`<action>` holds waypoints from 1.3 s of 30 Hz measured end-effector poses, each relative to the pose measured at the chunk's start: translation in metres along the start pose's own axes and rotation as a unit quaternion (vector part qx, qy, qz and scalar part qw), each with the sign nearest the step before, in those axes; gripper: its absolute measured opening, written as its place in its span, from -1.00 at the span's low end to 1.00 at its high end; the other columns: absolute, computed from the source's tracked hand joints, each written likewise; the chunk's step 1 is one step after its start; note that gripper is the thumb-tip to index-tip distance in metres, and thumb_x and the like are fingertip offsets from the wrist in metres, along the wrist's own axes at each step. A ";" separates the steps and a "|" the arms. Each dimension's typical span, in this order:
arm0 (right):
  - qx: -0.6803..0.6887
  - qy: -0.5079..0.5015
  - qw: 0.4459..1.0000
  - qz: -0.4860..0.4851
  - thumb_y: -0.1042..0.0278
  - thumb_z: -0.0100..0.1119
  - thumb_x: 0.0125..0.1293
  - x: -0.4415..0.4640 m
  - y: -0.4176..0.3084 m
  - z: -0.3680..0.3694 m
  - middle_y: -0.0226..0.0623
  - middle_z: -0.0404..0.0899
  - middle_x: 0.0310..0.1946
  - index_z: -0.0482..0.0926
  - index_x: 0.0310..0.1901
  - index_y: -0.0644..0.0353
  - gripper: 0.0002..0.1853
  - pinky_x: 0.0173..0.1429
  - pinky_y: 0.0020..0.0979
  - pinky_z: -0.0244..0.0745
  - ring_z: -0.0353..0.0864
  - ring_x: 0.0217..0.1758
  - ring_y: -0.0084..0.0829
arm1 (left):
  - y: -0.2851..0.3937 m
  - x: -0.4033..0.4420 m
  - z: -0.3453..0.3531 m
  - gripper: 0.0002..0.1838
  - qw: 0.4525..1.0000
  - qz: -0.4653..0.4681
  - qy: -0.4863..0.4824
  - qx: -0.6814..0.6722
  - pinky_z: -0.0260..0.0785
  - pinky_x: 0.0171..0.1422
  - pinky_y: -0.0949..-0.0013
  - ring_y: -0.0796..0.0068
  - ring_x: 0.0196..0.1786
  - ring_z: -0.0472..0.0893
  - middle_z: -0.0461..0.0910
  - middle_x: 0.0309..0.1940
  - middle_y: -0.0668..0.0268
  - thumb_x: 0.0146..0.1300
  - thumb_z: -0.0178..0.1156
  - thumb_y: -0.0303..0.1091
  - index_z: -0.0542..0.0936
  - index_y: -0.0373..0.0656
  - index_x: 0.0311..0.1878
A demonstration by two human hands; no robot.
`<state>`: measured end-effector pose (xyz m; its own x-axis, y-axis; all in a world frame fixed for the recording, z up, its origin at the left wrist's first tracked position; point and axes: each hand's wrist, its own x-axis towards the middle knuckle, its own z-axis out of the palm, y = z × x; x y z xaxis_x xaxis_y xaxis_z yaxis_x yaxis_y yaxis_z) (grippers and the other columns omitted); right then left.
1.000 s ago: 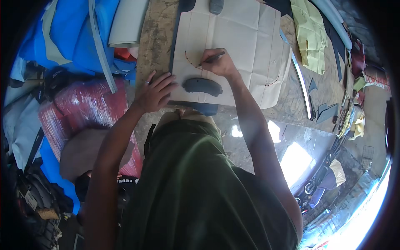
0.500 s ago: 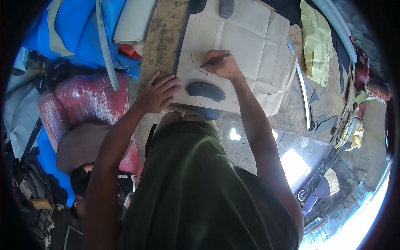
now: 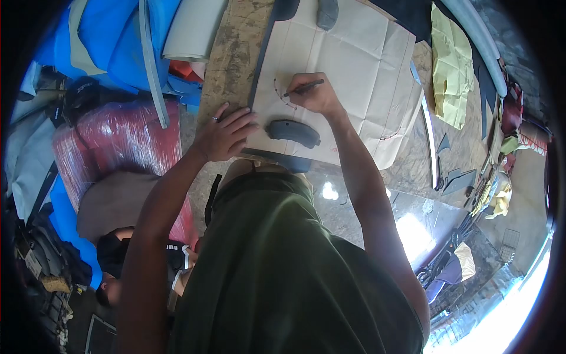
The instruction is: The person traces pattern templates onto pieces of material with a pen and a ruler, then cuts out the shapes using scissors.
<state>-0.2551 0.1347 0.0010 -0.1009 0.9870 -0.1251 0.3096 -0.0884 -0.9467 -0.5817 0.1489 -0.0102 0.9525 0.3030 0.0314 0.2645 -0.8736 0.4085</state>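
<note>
A dark pen [image 3: 308, 87] is gripped in my right hand [image 3: 316, 97], its tip down at a curved reddish-dark line on a large creased sheet of pale paper [image 3: 348, 65]. My left hand [image 3: 226, 131] lies flat with fingers spread at the sheet's left edge, partly on the wooden table [image 3: 227, 53]. Between the hands and nearer to me rests a dark grey curved block [image 3: 293, 133], which looks like a brake pad. Another grey block [image 3: 328, 15] sits on the paper's far edge. Black material [image 3: 293, 162] shows beneath the paper.
Yellow creased paper [image 3: 451, 68], a metal strip [image 3: 429, 133] and dark scraps [image 3: 458, 180] lie to the right. Blue sheets [image 3: 115, 35] and a white roll [image 3: 191, 29] stand at the left. Below them is a plastic-wrapped red item [image 3: 127, 138], with another person [image 3: 118, 259] nearby.
The view has shifted slightly, moving the paper and blocks a little right and down in the picture. My right hand still holds the pen at the curved line; my left hand stays flat.
</note>
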 end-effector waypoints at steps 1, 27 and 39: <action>0.005 0.011 1.000 0.001 0.55 0.32 0.02 0.000 0.000 0.001 -0.42 0.62 -0.56 0.76 -0.34 0.27 -0.87 -0.32 -0.51 0.39 0.42 -0.53 -0.50 | 0.000 0.000 -0.001 -0.41 1.000 -0.002 0.004 -0.001 -0.12 0.69 -0.19 0.28 0.62 0.31 0.38 0.55 0.30 0.34 0.17 -0.15 0.50 0.01 0.44; 0.062 0.139 0.988 0.036 0.53 0.34 0.11 0.003 -0.002 0.017 -0.41 0.62 -0.56 0.76 -0.28 0.29 -0.87 -0.33 -0.52 0.38 0.42 -0.52 -0.51 | 0.004 0.004 -0.006 -0.42 1.000 0.004 0.009 0.002 -0.10 0.69 -0.18 0.32 0.61 0.32 0.40 0.53 0.32 0.35 0.17 -0.15 0.50 0.02 0.43; 0.072 0.183 0.980 0.024 0.55 0.31 0.12 0.004 -0.004 0.020 -0.36 0.65 -0.54 0.74 -0.31 0.32 -0.90 -0.33 -0.55 0.42 0.46 -0.53 -0.53 | 0.002 0.004 -0.007 -0.42 1.000 0.002 0.000 -0.002 -0.07 0.68 -0.21 0.30 0.61 0.33 0.39 0.54 0.27 0.35 0.17 -0.15 0.50 0.02 0.44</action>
<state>-0.2755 0.1366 -0.0015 0.2645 0.9610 -0.0801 0.1669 -0.1274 -0.9777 -0.5788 0.1506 -0.0024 0.9533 0.3002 0.0327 0.2609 -0.8731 0.4118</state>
